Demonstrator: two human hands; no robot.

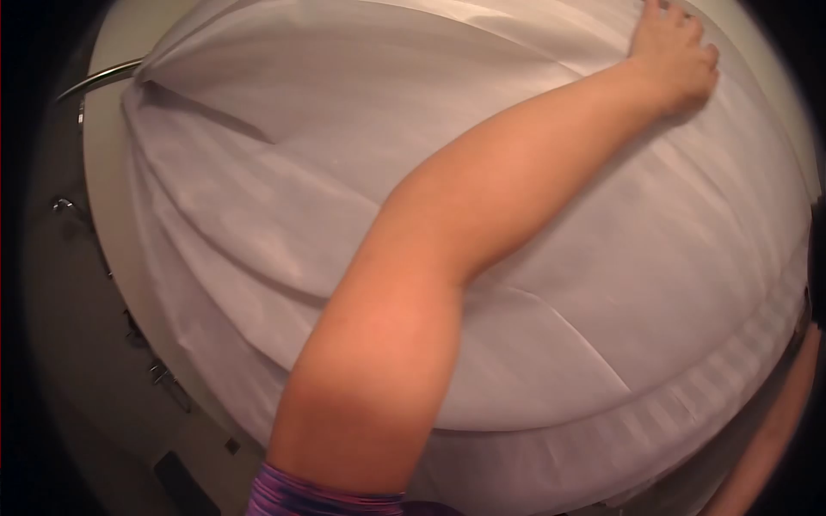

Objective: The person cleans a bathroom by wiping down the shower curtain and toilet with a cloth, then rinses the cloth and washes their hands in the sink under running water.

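A white shower curtain (pixel 551 353) fills most of the view, bunched into folds at the left and spread wide to the right. My left arm reaches across it from the bottom. High at the right, my left hand (pixel 675 60) has its fingers bent against the curtain's upper part; it seems to grip the fabric, though the fingertips are partly hidden. At the lower right edge, only the forearm of my right arm (pixel 770 430) shows. The dark border cuts off my right hand. A purple striped sleeve (pixel 323 497) covers my left upper arm.
A curved chrome rod (pixel 101 79) meets the bunched end of the curtain at the upper left. Along the left wall are chrome fixtures, including a tap-like one (pixel 64 205) and a lower one (pixel 157 371). A dark, long shape (pixel 183 482) lies at the lower left.
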